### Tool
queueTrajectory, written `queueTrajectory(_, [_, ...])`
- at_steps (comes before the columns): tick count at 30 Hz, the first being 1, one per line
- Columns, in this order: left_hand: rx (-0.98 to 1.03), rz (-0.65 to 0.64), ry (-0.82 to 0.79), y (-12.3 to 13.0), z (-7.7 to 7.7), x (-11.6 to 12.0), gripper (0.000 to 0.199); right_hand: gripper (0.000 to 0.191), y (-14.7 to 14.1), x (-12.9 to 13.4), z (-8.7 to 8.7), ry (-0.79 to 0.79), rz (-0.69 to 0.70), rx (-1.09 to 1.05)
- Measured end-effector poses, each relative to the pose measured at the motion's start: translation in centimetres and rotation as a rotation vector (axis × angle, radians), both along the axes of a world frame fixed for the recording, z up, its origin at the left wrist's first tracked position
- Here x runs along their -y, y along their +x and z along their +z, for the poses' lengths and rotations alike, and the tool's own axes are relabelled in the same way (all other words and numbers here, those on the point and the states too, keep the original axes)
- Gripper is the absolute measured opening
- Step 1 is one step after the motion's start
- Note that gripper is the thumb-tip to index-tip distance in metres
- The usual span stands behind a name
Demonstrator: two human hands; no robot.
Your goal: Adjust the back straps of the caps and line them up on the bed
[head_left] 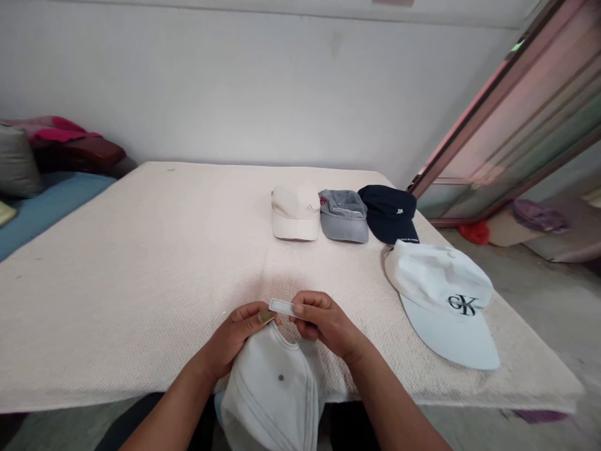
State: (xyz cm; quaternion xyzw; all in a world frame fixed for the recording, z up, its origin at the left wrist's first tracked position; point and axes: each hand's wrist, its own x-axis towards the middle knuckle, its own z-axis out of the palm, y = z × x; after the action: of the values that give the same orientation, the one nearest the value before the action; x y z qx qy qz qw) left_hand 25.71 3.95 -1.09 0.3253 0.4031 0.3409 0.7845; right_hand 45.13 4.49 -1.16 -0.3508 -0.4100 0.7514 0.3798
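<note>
A white cap [270,391] is held at the table's near edge, its back opening turned away from me. My left hand [244,329] pinches the metal buckle [266,316] at one side of the opening. Between the fingers of my right hand [322,319] is the cap's pale strap [282,307], its free end reaching to the buckle. Whether the strap's tip has entered the buckle I cannot tell. The cap's brim is hidden from view.
To the right lies a large white cap [439,294] with dark letters. Behind it stand a cream cap [295,213], a grey cap [344,216] and a navy cap [389,213] in a row. A pale cloth covers the table [141,269]; a wall rises behind.
</note>
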Motion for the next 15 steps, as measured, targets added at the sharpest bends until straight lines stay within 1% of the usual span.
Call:
queueTrajectory(8, [0.023, -0.008, 0.015, -0.27, -0.17, 0.13, 0.015, 0.024, 0.29, 0.06, -0.18, 0.013, 0.01, 0.04])
queueTrajectory(15, [0.017, -0.029, 0.023, -0.28, -0.04, 0.15, 0.017, 0.019, 0.47, 0.07, -0.24, -0.004, 0.071, 0.021])
